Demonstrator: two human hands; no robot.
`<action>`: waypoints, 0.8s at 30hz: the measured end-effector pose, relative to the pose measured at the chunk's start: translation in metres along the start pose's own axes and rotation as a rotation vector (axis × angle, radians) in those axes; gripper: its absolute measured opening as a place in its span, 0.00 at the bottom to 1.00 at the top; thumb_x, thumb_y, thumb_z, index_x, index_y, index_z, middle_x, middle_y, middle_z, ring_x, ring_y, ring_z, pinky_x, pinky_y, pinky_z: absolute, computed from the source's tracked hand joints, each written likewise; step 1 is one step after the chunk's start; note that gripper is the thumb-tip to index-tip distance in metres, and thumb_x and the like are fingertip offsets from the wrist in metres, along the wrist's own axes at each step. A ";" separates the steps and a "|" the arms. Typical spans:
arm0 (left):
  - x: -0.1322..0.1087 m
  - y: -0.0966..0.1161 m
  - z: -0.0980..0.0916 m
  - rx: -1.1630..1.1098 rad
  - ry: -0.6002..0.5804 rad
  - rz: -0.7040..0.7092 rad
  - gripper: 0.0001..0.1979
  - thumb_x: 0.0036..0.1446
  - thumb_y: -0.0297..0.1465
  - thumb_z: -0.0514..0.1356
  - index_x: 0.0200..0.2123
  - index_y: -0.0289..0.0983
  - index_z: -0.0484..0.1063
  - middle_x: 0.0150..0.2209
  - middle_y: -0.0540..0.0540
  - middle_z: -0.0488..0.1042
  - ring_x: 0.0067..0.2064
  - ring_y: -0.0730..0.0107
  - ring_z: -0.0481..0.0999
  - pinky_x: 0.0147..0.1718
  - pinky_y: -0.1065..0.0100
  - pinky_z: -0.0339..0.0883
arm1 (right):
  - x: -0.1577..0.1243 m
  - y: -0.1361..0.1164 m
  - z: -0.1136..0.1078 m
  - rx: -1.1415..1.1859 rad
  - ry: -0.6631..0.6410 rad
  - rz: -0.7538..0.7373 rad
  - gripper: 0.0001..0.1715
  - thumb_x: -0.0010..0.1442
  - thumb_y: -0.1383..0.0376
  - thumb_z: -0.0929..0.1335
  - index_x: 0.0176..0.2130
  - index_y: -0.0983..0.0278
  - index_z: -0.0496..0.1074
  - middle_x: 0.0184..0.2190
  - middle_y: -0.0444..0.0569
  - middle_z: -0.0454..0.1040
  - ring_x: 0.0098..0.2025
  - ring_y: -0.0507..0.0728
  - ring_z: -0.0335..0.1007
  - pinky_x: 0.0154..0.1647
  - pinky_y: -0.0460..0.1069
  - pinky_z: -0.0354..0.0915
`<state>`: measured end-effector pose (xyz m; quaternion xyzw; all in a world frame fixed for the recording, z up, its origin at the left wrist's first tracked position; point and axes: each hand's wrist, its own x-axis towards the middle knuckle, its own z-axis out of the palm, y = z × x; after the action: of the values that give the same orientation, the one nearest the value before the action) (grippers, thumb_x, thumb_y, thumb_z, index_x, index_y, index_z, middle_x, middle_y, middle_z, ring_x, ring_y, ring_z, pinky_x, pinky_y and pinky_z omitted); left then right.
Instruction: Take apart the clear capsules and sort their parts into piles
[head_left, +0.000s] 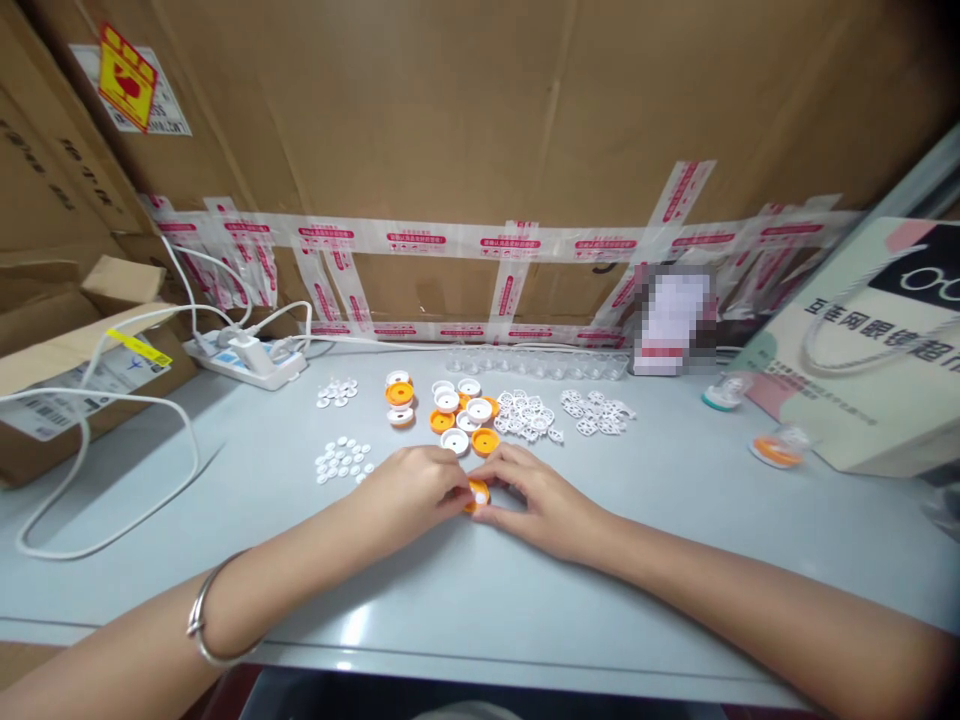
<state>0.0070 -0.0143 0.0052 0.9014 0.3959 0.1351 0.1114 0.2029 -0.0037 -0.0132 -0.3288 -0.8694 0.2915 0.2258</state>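
Observation:
Near the front middle of the table, my right hand [546,497] grips a small orange round cap [475,504] between thumb and fingers. Something white shows inside the cap. My left hand [420,490] is closed, its fingertips pinched on the cap's left side and partly hiding it. Just beyond my hands sits a cluster of white and orange round caps, among them an orange cap [485,442] and a white cap [454,441]. A short stack of caps [399,394] stands to its left. White openwork pieces [527,415] lie right of the cluster.
Small white discs [343,461] and white pegged pieces [337,391] lie at left. Behind is a clear plastic tray [536,364]. A power strip [251,362] with looping cables, a carton [82,385], a paper bag [862,350] and two domed pieces [780,447] flank the table [600,620].

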 end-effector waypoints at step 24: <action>-0.024 -0.056 -0.031 0.597 -0.159 -0.146 0.09 0.54 0.26 0.51 0.25 0.36 0.68 0.26 0.47 0.72 0.26 0.69 0.71 0.27 0.68 0.58 | 0.000 0.006 0.002 -0.007 0.013 0.003 0.16 0.54 0.62 0.66 0.44 0.61 0.71 0.35 0.48 0.66 0.40 0.54 0.63 0.43 0.49 0.62</action>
<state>-0.0577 0.0076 0.0136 0.8711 0.4720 -0.0665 -0.1183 0.2045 -0.0013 -0.0183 -0.3330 -0.8684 0.2868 0.2297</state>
